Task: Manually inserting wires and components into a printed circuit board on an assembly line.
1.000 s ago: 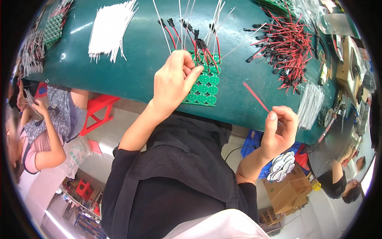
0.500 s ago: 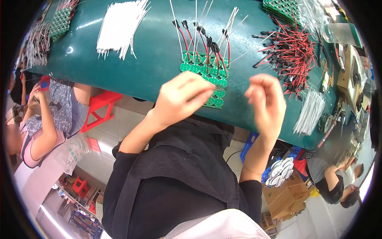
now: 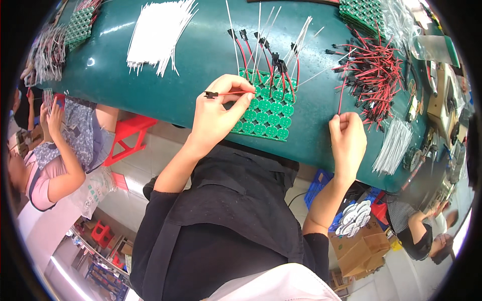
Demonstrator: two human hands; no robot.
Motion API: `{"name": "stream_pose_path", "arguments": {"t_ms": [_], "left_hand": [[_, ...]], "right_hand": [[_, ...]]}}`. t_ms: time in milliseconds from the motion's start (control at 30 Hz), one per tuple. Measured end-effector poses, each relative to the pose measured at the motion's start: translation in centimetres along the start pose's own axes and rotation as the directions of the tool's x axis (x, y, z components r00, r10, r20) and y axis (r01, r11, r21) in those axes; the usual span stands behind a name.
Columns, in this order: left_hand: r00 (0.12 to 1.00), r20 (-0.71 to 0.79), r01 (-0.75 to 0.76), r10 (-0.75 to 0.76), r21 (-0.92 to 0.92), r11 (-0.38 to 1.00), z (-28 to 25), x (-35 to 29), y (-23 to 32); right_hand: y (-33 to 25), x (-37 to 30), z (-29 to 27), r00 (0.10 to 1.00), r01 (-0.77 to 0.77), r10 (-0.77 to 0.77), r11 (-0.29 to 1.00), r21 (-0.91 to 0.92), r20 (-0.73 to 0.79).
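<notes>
A red-and-black connector cable (image 3: 232, 93) is pinched between the thumb and fingers of my left hand (image 3: 218, 108), its black plug pointing left. That hand is over the left part of a green circuit board panel (image 3: 271, 119) with rows of round sections. Several cables with black plugs and thin white strands stand up from the panel's far rows. My right hand (image 3: 349, 138) is closed at the thumb and fingertips on the near end of a red wire (image 3: 342, 95). This wire reaches toward the cable pile (image 3: 371, 75) at the right; its far end is lost among the others.
White strands (image 3: 158, 35) lie in a bundle at the back left, with grey-white strands (image 3: 392, 148) at the right. Stacked green panels (image 3: 361, 17) stand at the back right. A person (image 3: 65, 150) sits at the left beside a red stool (image 3: 128, 135).
My left hand now shows a cable in its pinch. My right hand has moved right and down and closed on a red wire. The view has shifted slightly.
</notes>
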State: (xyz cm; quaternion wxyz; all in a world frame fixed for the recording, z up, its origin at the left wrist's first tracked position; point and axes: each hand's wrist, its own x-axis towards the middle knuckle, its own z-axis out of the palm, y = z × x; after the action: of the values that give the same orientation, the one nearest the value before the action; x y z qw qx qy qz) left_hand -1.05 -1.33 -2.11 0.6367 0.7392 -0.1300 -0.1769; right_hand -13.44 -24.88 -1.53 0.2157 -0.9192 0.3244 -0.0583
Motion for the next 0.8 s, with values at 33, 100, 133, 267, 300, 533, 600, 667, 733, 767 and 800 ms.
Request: {"name": "stream_pose_path", "arguments": {"t_ms": [33,100,133,267,300,533,600,667,733,767,800], "left_hand": [[1.0,0.001,0.003,-0.003,-0.001,1.0,0.1,0.0,-0.1],[0.992,-0.008,-0.125,0.128,0.165,0.978,0.2,0.1,-0.4],[0.992,-0.006,-0.123,0.125,0.165,0.979,0.3,0.1,-0.5],[0.969,-0.002,-0.235,0.246,0.293,0.927,0.7,0.2,-0.5],[0.965,0.004,-0.25,0.263,0.32,0.914,0.7,0.2,-0.4],[0.955,0.003,-0.275,0.296,0.377,0.884,1.0,0.0,-0.9],[0.924,-0.032,-0.335,0.381,0.413,0.847,1.3,0.0,-1.1],[0.917,-0.039,-0.345,0.397,0.422,0.838,1.4,0.0,-1.4],[0.909,-0.045,-0.356,0.414,0.43,0.83,1.5,0.0,-1.5],[0.916,-0.037,-0.344,0.4,0.445,0.827,1.5,-0.1,-1.4],[0.922,-0.029,-0.331,0.386,0.459,0.825,1.5,-0.1,-1.4]], "right_hand": [[0.4,-0.4,0.0,1.0,-0.008,0.009,0.998,0.068,-0.013],[0.6,-0.9,-0.1,0.999,-0.04,0.041,0.994,0.106,-0.007],[0.7,-1.0,-0.1,0.997,-0.071,0.072,0.987,0.146,-0.004],[0.7,-1.1,0.2,0.998,-0.052,0.058,0.982,0.184,-0.027],[0.8,-1.0,0.3,0.998,-0.041,0.047,0.986,0.163,-0.031],[0.7,-1.2,0.5,0.996,-0.06,0.073,0.977,0.205,-0.056],[0.9,-1.5,0.6,0.994,-0.059,0.077,0.974,0.221,-0.076],[1.0,-1.6,0.6,0.992,-0.056,0.08,0.969,0.239,-0.095],[0.9,-1.8,0.7,0.99,-0.054,0.087,0.961,0.27,-0.112],[0.9,-1.9,0.6,0.99,-0.056,0.089,0.961,0.27,-0.114],[0.8,-1.9,0.5,0.99,-0.044,0.08,0.958,0.284,-0.118]]}}
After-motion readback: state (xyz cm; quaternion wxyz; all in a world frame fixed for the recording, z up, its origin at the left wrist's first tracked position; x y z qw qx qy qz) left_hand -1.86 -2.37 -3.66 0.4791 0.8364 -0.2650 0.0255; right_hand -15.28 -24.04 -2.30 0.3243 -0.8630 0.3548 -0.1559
